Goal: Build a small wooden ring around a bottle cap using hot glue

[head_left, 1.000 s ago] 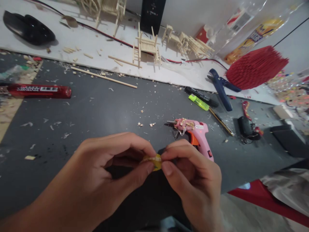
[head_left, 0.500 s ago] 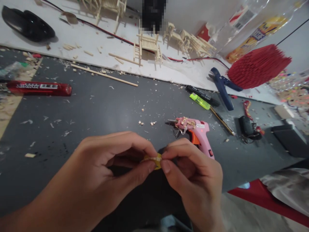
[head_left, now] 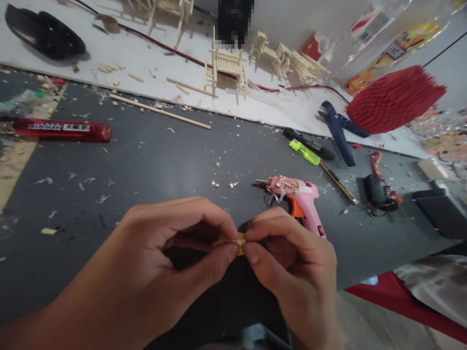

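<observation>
Between my fingertips is a small yellow piece (head_left: 241,243) with a pale strip across it; most of it is covered, so its kind cannot be made out. My left hand (head_left: 175,253) pinches its left side between thumb and forefinger. From the other side, my right hand (head_left: 292,262) pinches it the same way, the fingertips of both hands nearly meeting. Just beyond my right hand lies a pink glue gun (head_left: 297,194) with an orange trigger, its nozzle pointing left. Small pale wood chips (head_left: 232,185) lie on the grey tabletop (head_left: 164,160) past my fingers.
Miniature stick-built chairs (head_left: 228,63) stand on a white board (head_left: 134,53) at the back. A thin wooden stick (head_left: 160,111) lies before them. Left is a red-handled tool (head_left: 63,130). On the right are a green highlighter (head_left: 304,152), blue cutters (head_left: 339,133) and a red spiky object (head_left: 396,99).
The yellow piece has tilted slightly between my fingertips, and its pale strip now faces me more. Both hands keep their pinch. The whole view has shifted a little.
</observation>
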The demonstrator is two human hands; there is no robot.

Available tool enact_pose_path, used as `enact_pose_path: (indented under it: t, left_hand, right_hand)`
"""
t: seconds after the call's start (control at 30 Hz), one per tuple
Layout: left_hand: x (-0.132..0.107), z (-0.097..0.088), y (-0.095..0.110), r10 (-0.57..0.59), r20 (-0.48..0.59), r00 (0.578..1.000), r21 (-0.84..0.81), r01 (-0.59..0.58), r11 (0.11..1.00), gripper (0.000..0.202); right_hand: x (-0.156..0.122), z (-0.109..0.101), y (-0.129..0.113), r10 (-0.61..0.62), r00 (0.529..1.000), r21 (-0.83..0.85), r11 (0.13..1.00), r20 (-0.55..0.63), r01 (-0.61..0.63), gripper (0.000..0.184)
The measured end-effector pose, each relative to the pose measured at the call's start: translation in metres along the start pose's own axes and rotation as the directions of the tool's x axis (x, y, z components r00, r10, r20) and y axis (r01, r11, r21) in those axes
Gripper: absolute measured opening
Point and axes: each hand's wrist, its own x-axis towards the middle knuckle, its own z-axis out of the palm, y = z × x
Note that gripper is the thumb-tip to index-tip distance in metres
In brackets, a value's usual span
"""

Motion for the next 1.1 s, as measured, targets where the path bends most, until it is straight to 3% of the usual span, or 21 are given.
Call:
enact_pose_path:
  t: [0.87,1.1]
  left_hand:
    - [0.0008,-0.0034,0.0078,-0.039,0.022,0.999,0.028,0.038,0.999,0.014]
    - [0.0004,-0.002,0.0057,-0.069,0.007,0.998,-0.064,0.069,0.996,0.011]
  right_hand:
    - [0.002,0.001,-0.0016,-0.082,0.996,-0.059,0.995,-0.019,0.081,0.024]
    - [-0.0039,0.001,0.0041,0.017,0.999,0.116,0.993,-0.033,-0.013,0.039]
